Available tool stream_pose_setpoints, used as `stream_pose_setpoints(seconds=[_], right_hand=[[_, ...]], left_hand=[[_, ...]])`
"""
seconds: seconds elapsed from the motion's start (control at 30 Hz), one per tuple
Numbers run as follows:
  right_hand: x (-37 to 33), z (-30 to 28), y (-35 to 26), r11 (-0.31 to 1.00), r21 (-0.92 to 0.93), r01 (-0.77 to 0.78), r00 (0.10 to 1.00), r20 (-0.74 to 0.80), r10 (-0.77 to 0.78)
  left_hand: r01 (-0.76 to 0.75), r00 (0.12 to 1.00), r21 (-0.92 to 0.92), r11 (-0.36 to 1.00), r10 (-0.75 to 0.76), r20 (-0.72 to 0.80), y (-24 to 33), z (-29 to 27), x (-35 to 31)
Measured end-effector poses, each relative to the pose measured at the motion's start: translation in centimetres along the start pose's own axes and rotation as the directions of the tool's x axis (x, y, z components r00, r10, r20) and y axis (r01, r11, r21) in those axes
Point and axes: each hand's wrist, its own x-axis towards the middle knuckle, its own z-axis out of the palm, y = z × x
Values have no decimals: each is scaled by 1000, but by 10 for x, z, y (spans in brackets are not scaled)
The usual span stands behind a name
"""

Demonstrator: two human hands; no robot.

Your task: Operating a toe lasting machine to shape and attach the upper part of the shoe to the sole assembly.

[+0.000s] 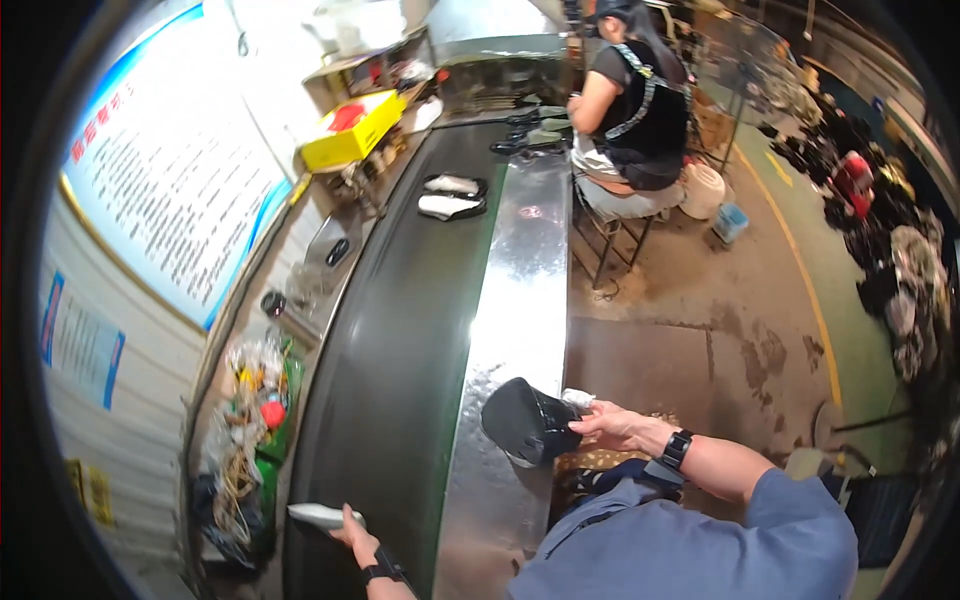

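At the near end of the dark conveyor belt (400, 330), my left hand (355, 535) grips a flat white piece shaped like a shoe sole (318, 515). My right hand (615, 427) is closed on a black shoe upper (525, 420), held over the edge of the shiny metal counter (515, 310). Its rounded end points left, away from my fingers. Beside those fingers is a small white bit (577, 398), too unclear to name. Farther up the belt lies a pair of black shoe uppers with pale soles (450, 196).
A co-worker (640, 110) sits on a stool at the counter's far end, near several dark shoe pieces (535, 130). A yellow box (352, 130) stands on the left shelf. Clear bags and cord (245, 430) fill a ledge beside the belt. Dark heaps (870, 210) line the right.
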Motion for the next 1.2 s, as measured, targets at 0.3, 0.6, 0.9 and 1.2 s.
stream_pose_setpoints(seconds=[0.3, 0.6, 0.9, 1.2], right_hand=[[6, 35, -2, 997, -30, 74, 996, -52, -76], [39, 52, -27, 996, -83, 31, 996, 82, -25], [55, 50, -19, 962, -269, 36, 980, 199, 19], [6, 86, -36, 518, -688, 509, 825, 562, -63]], left_hand=[[23, 999, 287, 958, -9, -52, -20, -22, -10], [-791, 556, 544, 281, 702, 446, 38, -77, -197], [-977, 56, 188, -100, 732, 678, 7, -7, -363], [-521, 629, -175, 835, 514, 583, 55, 29, -405]])
